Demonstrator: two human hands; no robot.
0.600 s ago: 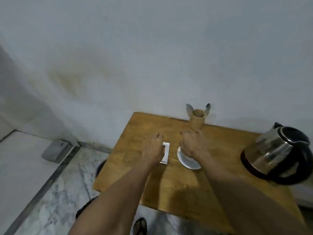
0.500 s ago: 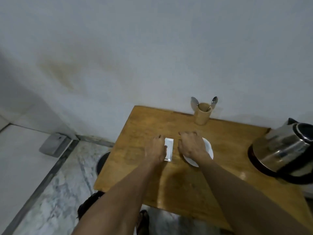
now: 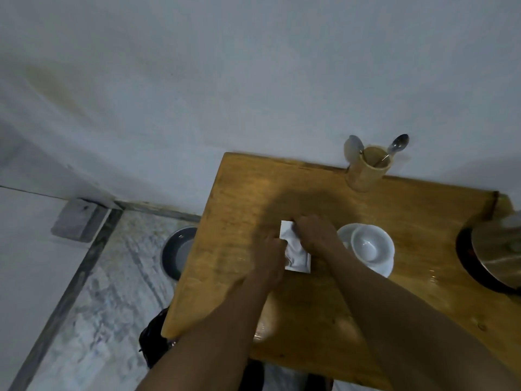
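Observation:
A small white sachet (image 3: 296,251) is held between both hands just above the wooden table (image 3: 324,193). My left hand (image 3: 270,256) pinches its left edge. My right hand (image 3: 314,235) grips its upper right part and hides some of it. To the right of my hands stands a white cup (image 3: 372,245) on a white saucer (image 3: 344,235).
A wooden holder (image 3: 369,172) with two spoons stands at the table's back edge by the wall. A steel electric kettle (image 3: 499,258) is at the right edge. On the floor to the left lies a dark round bowl (image 3: 177,251) and a grey block (image 3: 76,221).
My right hand left the saucer and came onto the sachet. Both hands now hold the sachet, which is crumpled. The cup shows uncovered on its saucer.

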